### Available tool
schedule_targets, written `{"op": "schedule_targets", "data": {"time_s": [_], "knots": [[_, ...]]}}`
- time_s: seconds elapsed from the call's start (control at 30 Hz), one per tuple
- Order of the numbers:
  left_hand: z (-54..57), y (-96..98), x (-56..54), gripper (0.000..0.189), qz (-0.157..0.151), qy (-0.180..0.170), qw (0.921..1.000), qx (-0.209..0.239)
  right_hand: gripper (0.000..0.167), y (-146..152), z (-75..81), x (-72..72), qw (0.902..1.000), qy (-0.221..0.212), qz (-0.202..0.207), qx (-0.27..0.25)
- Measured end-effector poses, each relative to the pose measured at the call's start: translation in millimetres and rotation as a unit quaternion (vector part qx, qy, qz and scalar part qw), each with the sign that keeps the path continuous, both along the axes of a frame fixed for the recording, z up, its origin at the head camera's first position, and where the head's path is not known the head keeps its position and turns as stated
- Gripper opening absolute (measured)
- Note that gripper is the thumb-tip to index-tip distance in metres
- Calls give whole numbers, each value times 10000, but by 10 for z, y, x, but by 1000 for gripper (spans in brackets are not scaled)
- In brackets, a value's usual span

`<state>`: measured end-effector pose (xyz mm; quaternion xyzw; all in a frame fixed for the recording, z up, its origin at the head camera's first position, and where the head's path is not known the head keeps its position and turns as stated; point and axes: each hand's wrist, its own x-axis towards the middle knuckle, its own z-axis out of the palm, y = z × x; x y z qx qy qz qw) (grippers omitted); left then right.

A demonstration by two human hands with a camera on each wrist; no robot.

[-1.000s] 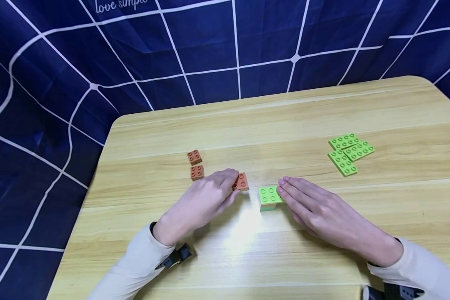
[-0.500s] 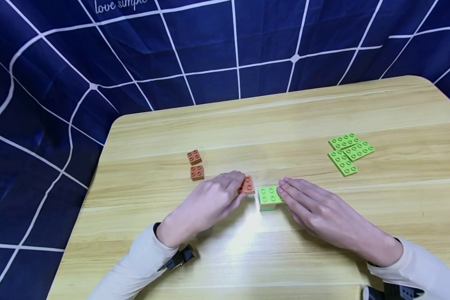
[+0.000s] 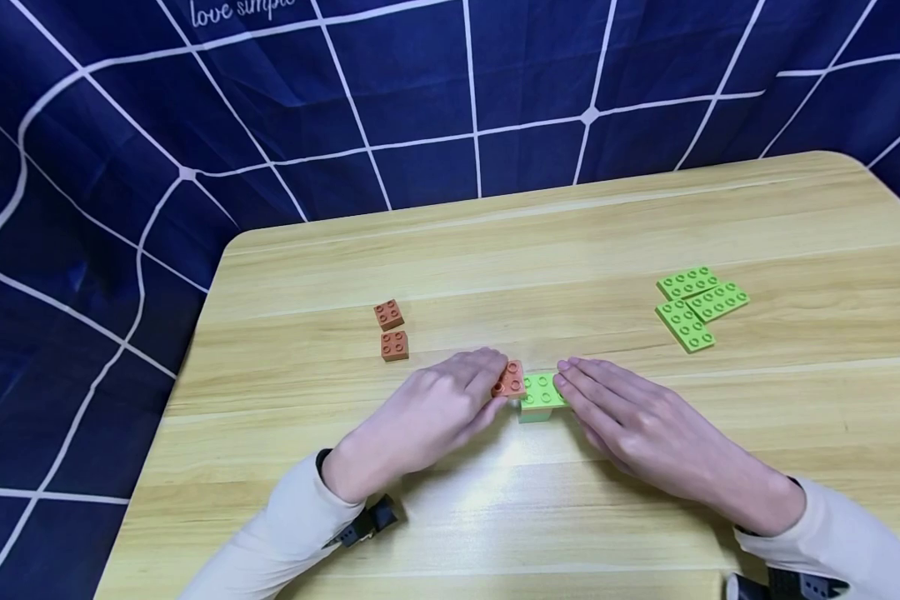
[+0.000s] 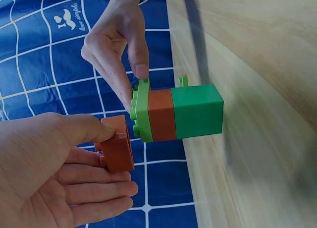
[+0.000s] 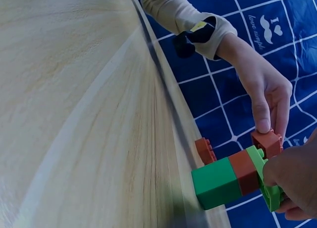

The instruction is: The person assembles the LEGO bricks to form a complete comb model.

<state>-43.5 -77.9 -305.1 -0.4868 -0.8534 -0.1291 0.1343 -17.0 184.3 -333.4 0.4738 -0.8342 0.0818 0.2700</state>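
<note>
Brick stack, its surroundings: a navy cloth with a white grid hangs beyond the far and left edges of the bench.
Bench room: the stack stands upright on the pale wood between both hands; a wide stretch runs from it to the far edge, and another toward the near side.
Right grip: pinches the right end of the stack's top plate, thumb on one side and fingers on the other; it has stayed in place since half a second ago.
Left grip: pinches an orange brick between thumb and fingertips, the other fingers extended; it has shifted rightward.
Stack layers: lime studded plate on top, orange middle brick beneath, dark green brick at the base; the plate overhangs on the right.
Loose lime plates: three lie flat close together toward the back right, unmoved, with wood between them and the right grip.
Pinched brick's place: over the plate's left end; earlier a gap parted them in the head view, now its edge overlaps the plate. Whether they touch, I cannot tell.
Loose orange bricks: two four-stud ones, just beside each other, unmoved, well in from the bench's left edge.
</note>
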Motion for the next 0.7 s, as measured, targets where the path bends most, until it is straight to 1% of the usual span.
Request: {"op": "schedule_targets", "data": {"time_s": [0.2, 0.3, 0.53, 0.7], "knots": [[0, 60, 8, 41, -66, 86, 9999, -24, 46, 3, -8, 4, 10000, 15, 6, -44], [1, 87, 9, 40, -83, 67, 9999, -47, 46, 2, -10, 4, 10000, 19, 10, -45], [-4, 121, 20, 39, -99, -122, 9999, 41, 45, -3, -6, 3, 10000, 61, 2, -22], [-5, 146, 20, 38, -144, -74, 9999, 13, 46, -1, -5, 6, 10000, 44, -12, -32]]}}
